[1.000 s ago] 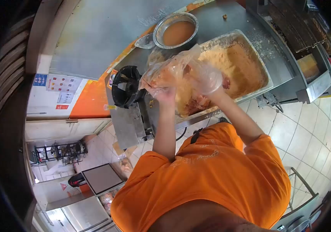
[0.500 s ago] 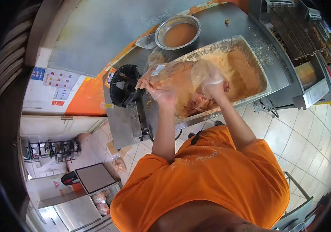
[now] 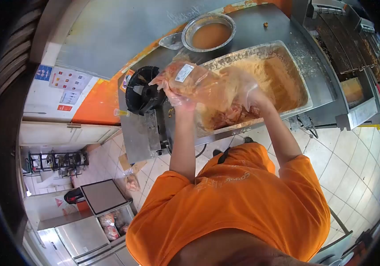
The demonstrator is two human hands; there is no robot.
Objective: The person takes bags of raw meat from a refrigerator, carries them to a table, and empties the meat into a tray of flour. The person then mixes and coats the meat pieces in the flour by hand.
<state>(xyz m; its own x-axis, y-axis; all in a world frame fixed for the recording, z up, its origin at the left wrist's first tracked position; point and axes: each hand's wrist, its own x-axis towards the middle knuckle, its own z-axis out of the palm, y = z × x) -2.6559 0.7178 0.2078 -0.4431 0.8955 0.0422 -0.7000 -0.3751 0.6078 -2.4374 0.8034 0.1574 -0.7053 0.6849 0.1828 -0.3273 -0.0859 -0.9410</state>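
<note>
My left hand (image 3: 180, 98) is wrapped round the closed end of a clear plastic bag (image 3: 199, 84) of raw meat with a white label. My right hand (image 3: 251, 92), in a clear plastic glove, is at the other end of the bag, closed on its plastic. The bag hangs tilted over a large metal tray (image 3: 309, 91) of pale orange flour. Raw meat pieces (image 3: 232, 116) lie on the flour at the tray's near side, below my right hand.
A round metal bowl (image 3: 231, 35) of orange liquid stands behind the tray, beside a clear scoop (image 3: 171, 41). A black round holder (image 3: 143, 91) is at the left. Fryer baskets (image 3: 340, 40) stand right; an open drawer (image 3: 128, 214) with bagged meat is lower left.
My left hand has tipped and lifted its end of the bag, and the white label now faces up. My right hand has shifted slightly right. The view has moved a little.
</note>
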